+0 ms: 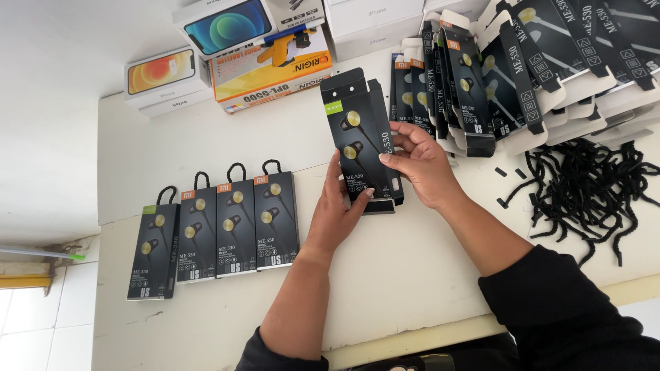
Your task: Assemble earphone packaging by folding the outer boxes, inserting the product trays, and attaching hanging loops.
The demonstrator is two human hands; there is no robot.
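Observation:
Both hands hold one black earphone box (pixel 359 130) with gold earbuds pictured on its front, lifted a little over the white table (pixel 412 268). My left hand (pixel 338 209) grips its lower end from below. My right hand (pixel 419 163) pinches its right edge with thumb and fingers. The box's top flap stands open, with no cord loop in it.
A row of several finished black boxes (pixel 220 230) with cord loops lies at left. A pile of flat unassembled boxes (pixel 522 62) fills the upper right, with black cords (pixel 591 185) heaped beside it. Phone boxes (pixel 165 75) and an orange carton (pixel 275 65) stand at the back.

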